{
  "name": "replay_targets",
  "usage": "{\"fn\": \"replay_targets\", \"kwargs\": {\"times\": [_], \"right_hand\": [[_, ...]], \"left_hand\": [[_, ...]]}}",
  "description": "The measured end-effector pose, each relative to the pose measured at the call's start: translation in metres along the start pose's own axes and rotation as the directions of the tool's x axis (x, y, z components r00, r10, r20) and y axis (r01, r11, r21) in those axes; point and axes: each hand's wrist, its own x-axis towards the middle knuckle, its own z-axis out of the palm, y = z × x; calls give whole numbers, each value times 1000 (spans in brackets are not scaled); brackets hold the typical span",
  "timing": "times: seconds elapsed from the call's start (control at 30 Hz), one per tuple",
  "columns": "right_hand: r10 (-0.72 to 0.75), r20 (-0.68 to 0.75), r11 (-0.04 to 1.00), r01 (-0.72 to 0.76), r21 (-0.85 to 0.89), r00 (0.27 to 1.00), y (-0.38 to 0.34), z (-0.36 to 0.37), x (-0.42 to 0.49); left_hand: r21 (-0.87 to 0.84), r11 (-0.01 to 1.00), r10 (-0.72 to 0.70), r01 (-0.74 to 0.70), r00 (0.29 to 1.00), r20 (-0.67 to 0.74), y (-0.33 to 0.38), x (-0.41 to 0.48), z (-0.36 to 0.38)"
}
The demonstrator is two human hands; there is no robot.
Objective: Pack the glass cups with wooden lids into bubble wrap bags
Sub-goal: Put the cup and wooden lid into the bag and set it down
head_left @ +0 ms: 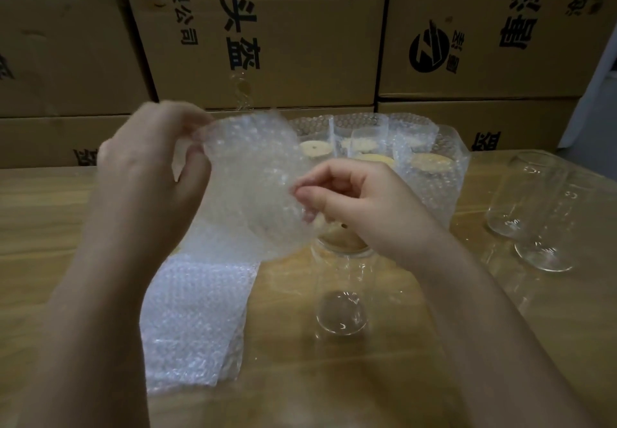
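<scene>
I hold a clear bubble wrap bag (pixel 253 180) up over the table. My left hand (pixel 150 160) pinches its upper left edge, and my right hand (pixel 354 197) pinches its right edge with curled fingers. Under my right hand a glass cup (pixel 340 297) stands upright on the table, its wooden lid (pixel 337 234) partly hidden by the bag and my hand. A stack of flat bubble wrap bags (pixel 197 320) lies to the left of the cup.
Several cups with wooden lids, wrapped in bubble bags (pixel 430 167), stand at the back of the wooden table (pixel 400 377). Two bare glass cups (pixel 531 207) without lids stand at the right. Stacked cardboard boxes (pixel 300 33) wall off the far side.
</scene>
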Motion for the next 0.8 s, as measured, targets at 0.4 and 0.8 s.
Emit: {"fn": "replay_targets", "kwargs": {"times": [0.4,0.8], "right_hand": [[117,-188,978,-80,194,975,3,6,3],[-54,6,978,54,-201,999,3,10,0]], "left_hand": [[-326,886,-100,329,823,559,33,-1,9],[-411,596,-347,690,683,643,34,0,27]]}}
